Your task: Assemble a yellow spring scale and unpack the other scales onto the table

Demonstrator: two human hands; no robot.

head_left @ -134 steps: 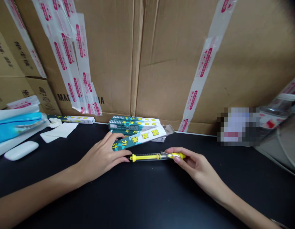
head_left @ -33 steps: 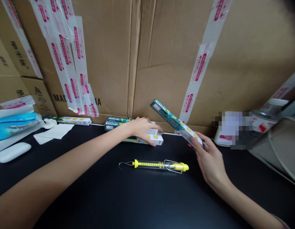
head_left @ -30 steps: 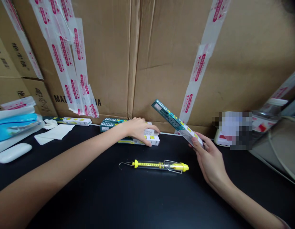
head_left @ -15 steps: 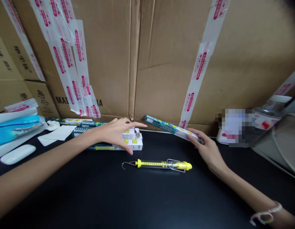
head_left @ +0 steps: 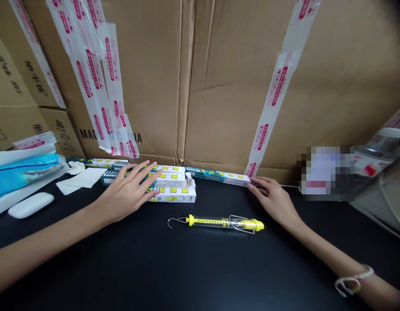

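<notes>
My left hand [head_left: 128, 193] lies with spread fingers on the left end of a low stack of white-and-teal boxes with yellow squares [head_left: 176, 190]. My right hand [head_left: 274, 201] is at the table's back edge, its fingertips against the right end of a long teal-and-white box [head_left: 217, 176]. That box lies flat, and whether the thumb grips it is hidden. Between and in front of my hands, a yellow spring scale with a clear tube and wire hook [head_left: 219, 223] lies untouched on the black table [head_left: 200, 263].
Taped cardboard cartons [head_left: 187, 86] stand along the table's back edge. At left are a white mouse [head_left: 30, 205], tissue paper [head_left: 81, 177] and blue-and-white packaging [head_left: 21, 172]. A pixelated object [head_left: 326, 175] stands at right.
My right hand has lowered the long box from a tilted position in the air to flat along the back edge. My left hand has moved left, and the stack has grown neater.
</notes>
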